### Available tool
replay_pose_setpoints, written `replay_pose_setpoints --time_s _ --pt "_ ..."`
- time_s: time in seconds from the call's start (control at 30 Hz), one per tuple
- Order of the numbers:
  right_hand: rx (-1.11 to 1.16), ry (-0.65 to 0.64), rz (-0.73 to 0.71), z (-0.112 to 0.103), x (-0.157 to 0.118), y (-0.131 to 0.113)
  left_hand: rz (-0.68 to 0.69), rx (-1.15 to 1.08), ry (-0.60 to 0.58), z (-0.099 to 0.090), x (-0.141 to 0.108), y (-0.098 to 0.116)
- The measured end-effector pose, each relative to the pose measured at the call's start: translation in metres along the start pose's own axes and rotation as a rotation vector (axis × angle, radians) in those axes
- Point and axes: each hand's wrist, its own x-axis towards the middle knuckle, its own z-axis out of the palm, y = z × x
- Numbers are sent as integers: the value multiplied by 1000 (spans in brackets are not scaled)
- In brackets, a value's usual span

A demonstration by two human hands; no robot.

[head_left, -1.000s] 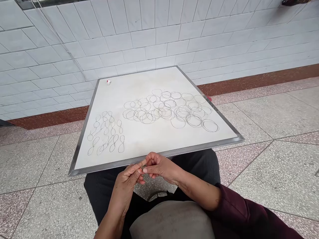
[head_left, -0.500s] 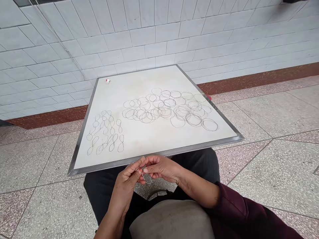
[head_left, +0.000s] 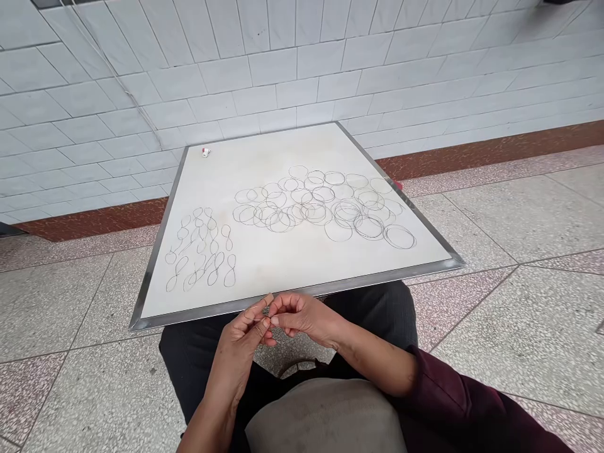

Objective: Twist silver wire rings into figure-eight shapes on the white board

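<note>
Just in front of the table's near edge, my left hand (head_left: pixel 240 343) pinches a thin wire (head_left: pixel 258 319) between thumb and fingers. Something tan, perhaps tape, covers the tip of one of its fingers. My right hand (head_left: pixel 311 319) meets it from the other side, thumb and forefinger closed on the same wire. The fingertips of both hands nearly touch and hide most of the wire. On the table's left lie several wires twisted into figure-eights (head_left: pixel 229 270). Many round wire rings (head_left: pixel 400 236) overlap across the middle and right.
The white tabletop (head_left: pixel 278 270) has a grey metal rim and stands near a white tiled wall (head_left: pixel 274 69). A small white and red object (head_left: pixel 206 153) sits in its far left corner. My knees are under the near edge, above a speckled floor (head_left: pixel 495 327).
The wire loop that hung below my fingertips no longer shows there. Both hands stay together in nearly the same spot, with small finger shifts. The camera view moved slightly.
</note>
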Motion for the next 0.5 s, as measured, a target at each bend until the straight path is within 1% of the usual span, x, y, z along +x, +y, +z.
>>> replay_pose_setpoints --time_s 0.17,0.27,0.4,0.5 --pt "-38 44 -56 1 4 4 2 -22 -2 1 1 -1" --pt "5 80 -76 0 6 7 21 -51 28 2 2 -3" --pt "64 93 -48 -1 6 7 38 -121 89 5 3 -8" --pt "81 82 -12 1 5 4 16 -200 100 8 3 -9"
